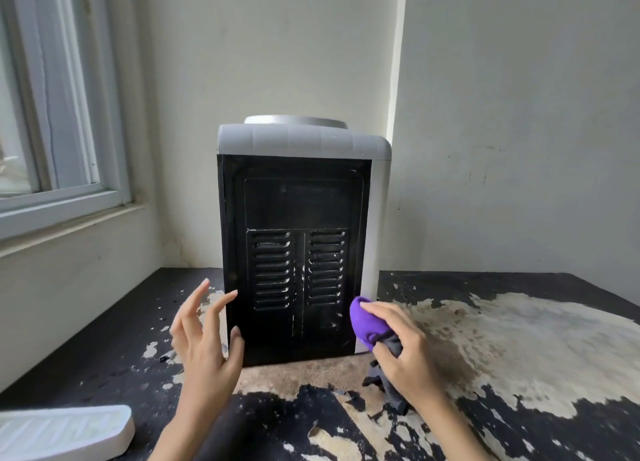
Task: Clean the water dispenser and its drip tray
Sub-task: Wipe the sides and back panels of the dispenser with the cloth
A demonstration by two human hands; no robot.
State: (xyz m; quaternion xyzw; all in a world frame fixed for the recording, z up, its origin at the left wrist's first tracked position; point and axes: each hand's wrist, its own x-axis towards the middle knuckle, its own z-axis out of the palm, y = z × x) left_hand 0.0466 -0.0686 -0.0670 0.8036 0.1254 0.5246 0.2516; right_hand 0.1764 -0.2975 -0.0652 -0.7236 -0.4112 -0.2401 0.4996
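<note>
Wiping the dispenser [294, 253] back: right hand [405, 350] grips cloth [367, 322] low, left hand [204, 343] fingers spread; upward strokes next.

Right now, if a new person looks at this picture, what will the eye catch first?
The water dispenser stands mid-table, its black vented back toward the camera. At its lower right corner the right hand holds a bright purple cloth; the left hand is open at its lower left edge. The white drip tray lies at bottom left on the peeling table.
</note>
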